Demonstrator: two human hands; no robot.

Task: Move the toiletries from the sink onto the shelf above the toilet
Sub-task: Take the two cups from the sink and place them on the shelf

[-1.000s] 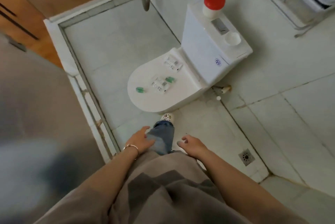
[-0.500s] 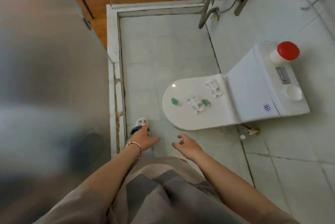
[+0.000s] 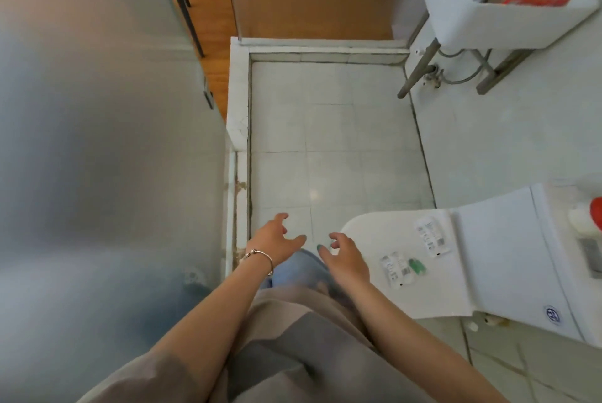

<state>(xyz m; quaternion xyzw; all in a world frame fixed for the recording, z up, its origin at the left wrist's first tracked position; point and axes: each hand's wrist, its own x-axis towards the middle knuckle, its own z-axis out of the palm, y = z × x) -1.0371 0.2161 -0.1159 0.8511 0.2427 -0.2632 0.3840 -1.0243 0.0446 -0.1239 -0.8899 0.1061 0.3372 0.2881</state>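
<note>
Toiletries point(image 3: 531, 0) lie in the white sink point(image 3: 495, 21) at upper right; their exact kinds are blurred. Small sachets point(image 3: 431, 238) and a green item point(image 3: 417, 265) lie on the closed toilet lid point(image 3: 374, 233). Left hand point(image 3: 272, 236) and right hand point(image 3: 347, 259) hang over the tiled floor point(image 3: 325, 142), each grip loosely spread and holding nothing.
</note>
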